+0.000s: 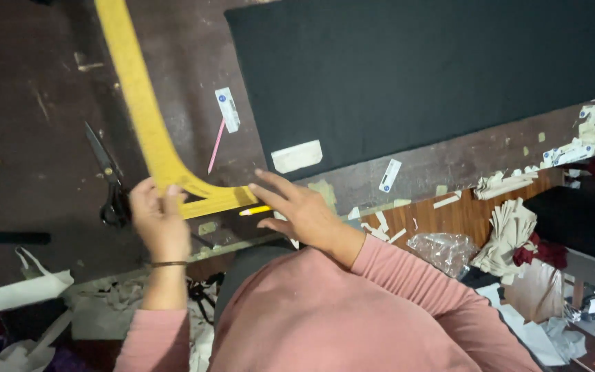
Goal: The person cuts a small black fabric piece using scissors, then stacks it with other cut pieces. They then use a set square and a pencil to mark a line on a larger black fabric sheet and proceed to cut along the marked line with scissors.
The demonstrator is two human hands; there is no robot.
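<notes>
The curved yellow ruler (147, 117) is gripped at its bend by the left hand (158, 219), fingers closed on its edge. It lies on the dark table (29, 124), left of the black cloth (414, 76). The right hand (302, 209) is spread flat beside a yellow pencil (255, 210), holding nothing. Scissors (108, 179) lie just left. The ruler appears to be mid-positioning; care with alignment is called for next.

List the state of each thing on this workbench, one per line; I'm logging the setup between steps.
yellow L-square ruler: flat on the table, corner held down.
left hand: gripping the ruler's corner.
right hand: fingers spread, resting by the ruler's short arm.
black fabric: spread flat.
scissors: closed, lying left of the ruler.
pink pencil: lying loose, untouched.
yellow marker: lying under the right hand's fingers.
</notes>
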